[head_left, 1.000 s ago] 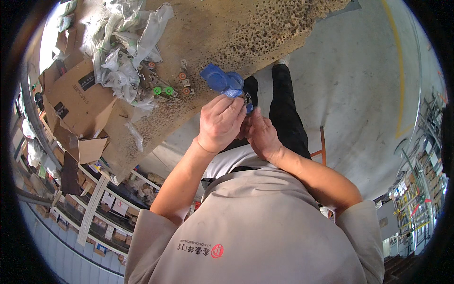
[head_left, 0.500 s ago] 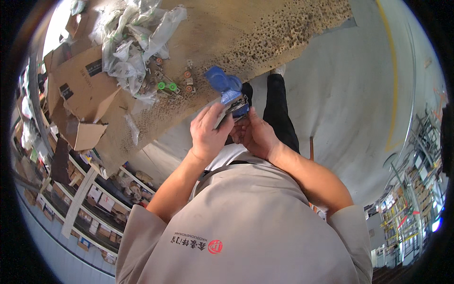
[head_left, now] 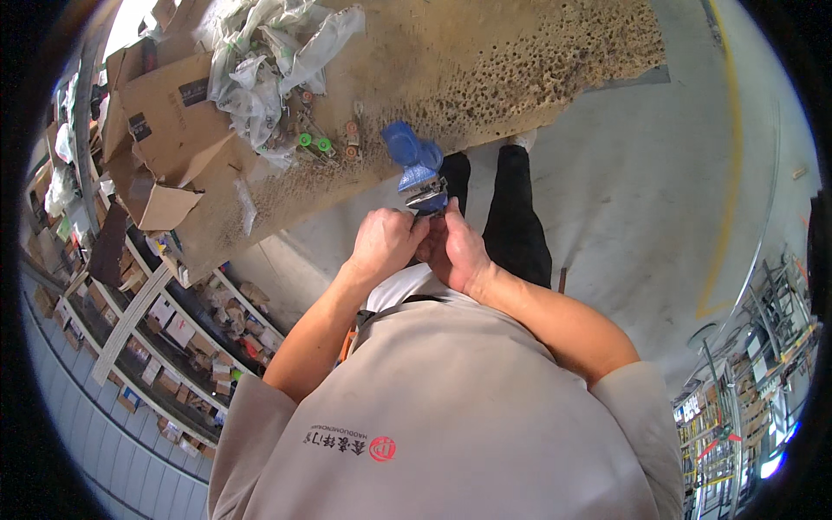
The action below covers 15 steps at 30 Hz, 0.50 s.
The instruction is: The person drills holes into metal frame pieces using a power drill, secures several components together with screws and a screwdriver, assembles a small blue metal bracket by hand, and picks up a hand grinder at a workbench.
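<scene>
A blue bench vise (head_left: 414, 165) is fixed at the edge of the worn table, its grey metal jaws (head_left: 425, 192) toward me. Just on my side of the jaws, my two hands meet. The fingers of my left hand (head_left: 381, 238) are bent and pinched together; whatever lies in them is hidden by the hand. My right hand (head_left: 464, 251) is beside it, palm turned inward, fingers curled and thumb pointing up toward the vise. What the right fingers hold, if anything, cannot be made out.
On the brown table (head_left: 416, 52) lie roller fittings with green wheels (head_left: 314, 141) and orange wheels (head_left: 352, 139), crumpled plastic bags (head_left: 260, 74) and an opened cardboard box (head_left: 178, 113). Stocked shelves (head_left: 186, 347) stand at left, metal frames (head_left: 737, 407) at right. A dark-trousered leg (head_left: 518, 217) shows beyond the table edge.
Both hands have drawn back a little from the vise jaws toward my body. The left fingers, stretched along the jaws before, are now bent in. The whole view has shifted slightly.
</scene>
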{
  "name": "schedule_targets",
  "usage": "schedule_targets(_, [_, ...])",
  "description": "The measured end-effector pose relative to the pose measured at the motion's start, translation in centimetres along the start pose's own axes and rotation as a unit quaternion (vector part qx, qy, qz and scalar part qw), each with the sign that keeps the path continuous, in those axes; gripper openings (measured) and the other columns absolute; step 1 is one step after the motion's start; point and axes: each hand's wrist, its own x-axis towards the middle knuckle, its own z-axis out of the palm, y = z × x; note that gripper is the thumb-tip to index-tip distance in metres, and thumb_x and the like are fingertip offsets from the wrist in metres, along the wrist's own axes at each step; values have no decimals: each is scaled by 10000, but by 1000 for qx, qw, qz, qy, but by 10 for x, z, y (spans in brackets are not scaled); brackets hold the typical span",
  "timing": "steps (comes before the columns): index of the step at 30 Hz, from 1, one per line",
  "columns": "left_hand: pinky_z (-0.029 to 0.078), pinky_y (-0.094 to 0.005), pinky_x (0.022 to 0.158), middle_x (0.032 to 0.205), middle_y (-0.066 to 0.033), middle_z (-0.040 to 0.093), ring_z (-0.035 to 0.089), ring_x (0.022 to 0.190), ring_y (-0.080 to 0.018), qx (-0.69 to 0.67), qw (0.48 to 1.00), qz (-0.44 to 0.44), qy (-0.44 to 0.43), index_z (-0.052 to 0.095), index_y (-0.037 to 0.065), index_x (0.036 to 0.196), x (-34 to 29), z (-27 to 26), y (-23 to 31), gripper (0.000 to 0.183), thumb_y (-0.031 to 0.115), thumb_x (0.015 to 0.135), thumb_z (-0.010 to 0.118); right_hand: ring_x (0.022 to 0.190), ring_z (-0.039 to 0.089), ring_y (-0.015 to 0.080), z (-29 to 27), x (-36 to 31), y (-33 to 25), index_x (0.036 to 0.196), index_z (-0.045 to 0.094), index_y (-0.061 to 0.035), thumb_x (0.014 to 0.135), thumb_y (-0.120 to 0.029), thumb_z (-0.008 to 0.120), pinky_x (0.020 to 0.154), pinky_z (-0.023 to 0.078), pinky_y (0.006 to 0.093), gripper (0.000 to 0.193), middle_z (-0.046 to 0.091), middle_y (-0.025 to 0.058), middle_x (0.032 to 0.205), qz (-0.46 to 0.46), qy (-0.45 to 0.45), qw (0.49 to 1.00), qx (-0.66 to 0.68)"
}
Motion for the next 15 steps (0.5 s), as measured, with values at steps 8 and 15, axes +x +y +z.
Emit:
schedule_targets(8, [510, -447, 617, 632, -188, 651, 648, 597, -345, -3, 996, -85, 33, 699, -28, 704, 0, 14, 19, 441, 374, 884, 686, 729, 616, 238, -14, -6, -42, 1021, 659, -16, 1073, -517, 369, 692, 517, 371, 582, 674, 105, 864, 85, -13, 992, -95])
schedule_targets(15, [512, -432, 654, 623, -141, 642, 627, 608, -268, -178, 942, -284, 20, 705, -65, 730, 14, 30, 18, 523, 448, 827, 735, 708, 598, 191, -93, -78, -129, 1074, 648, 56, 1044, -498, 485, 661, 511, 306, 578, 633, 115, 831, -34, 63, 985, -157])
